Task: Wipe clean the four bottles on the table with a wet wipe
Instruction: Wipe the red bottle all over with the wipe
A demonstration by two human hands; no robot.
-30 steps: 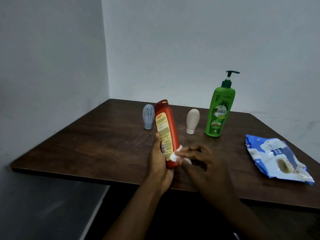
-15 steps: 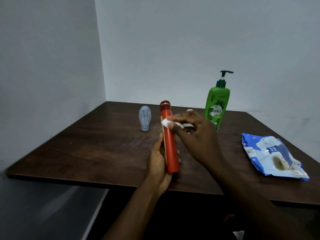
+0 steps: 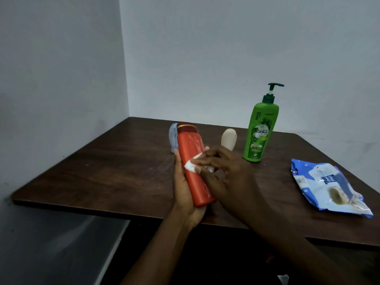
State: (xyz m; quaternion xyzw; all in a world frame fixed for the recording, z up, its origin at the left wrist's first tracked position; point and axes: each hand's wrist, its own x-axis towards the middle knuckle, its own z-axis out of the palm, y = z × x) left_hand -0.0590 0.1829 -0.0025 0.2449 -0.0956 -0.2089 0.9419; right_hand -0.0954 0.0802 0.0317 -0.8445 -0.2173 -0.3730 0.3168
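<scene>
**A:** Red bottle (image 3: 190, 149) first. Where is it sitting?

**B:** It isn't sitting. The left hand (image 3: 184, 190) is gripping it from behind and holding it over the near part of the table (image 3: 115, 171), with the cap tilting away.

**A:** And the wipe?

**B:** The right hand (image 3: 224, 177) is pinching the wet wipe (image 3: 191, 166) against the middle of the bottle. A second ago the wipe was down near the base, and half a second ago it was up by the cap. Now it is coming back down the body. The bottle is also turning: the yellow label was facing the camera before, and now a plain red side with wet streaks is showing.

**A:** What is that telling us?

**B:** I am judging that this bottle is being worked side by side and is nearing done. The green pump bottle (image 3: 260, 132), the white bottle (image 3: 228, 138) and the clear bottle (image 3: 173, 136) are standing farther back, with neither hand touching them.

**A:** Anything we are missing?

**B:** Plenty. The right hand is blurring, so I am not making out each finger. Most of the wipe is hiding under those fingers. The clear bottle is mostly hiding behind the red one, and the white bottle's base behind the right hand. The red bottle's back is lying against the left palm, unseen. The wipes packet (image 3: 327, 188) is lying well apart on the right.
</scene>
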